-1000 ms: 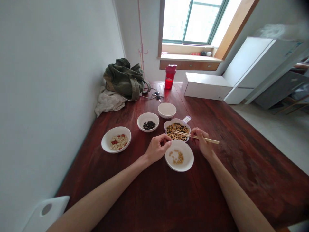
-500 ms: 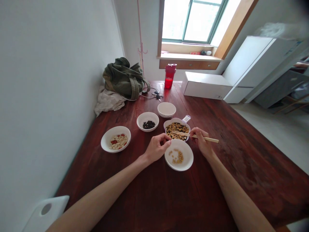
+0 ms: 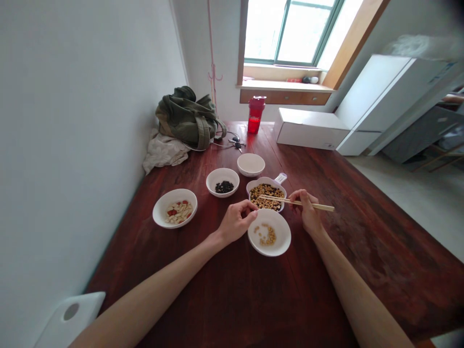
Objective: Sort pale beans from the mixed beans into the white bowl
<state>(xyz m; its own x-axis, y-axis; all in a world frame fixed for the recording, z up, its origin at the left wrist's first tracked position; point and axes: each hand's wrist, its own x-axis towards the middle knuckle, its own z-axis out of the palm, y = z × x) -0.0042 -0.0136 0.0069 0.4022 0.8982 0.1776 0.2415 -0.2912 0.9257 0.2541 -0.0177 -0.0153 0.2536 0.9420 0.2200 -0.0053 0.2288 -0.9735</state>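
Right hand point(image 3: 306, 209) shifts slightly right, fingers grasping chopsticks point(image 3: 322, 207), still reaching over mixed beans point(image 3: 267, 190). Left hand point(image 3: 236, 222) pinches near bowl point(image 3: 283, 237); contents seemingly unchanged.

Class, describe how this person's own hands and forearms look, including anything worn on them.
Both the left hand and the right hand are ungloved. The left forearm and right forearm are uncovered, with no sleeve in view. No watch, bracelet or marking shows; a thin ring would be too small to rule out.
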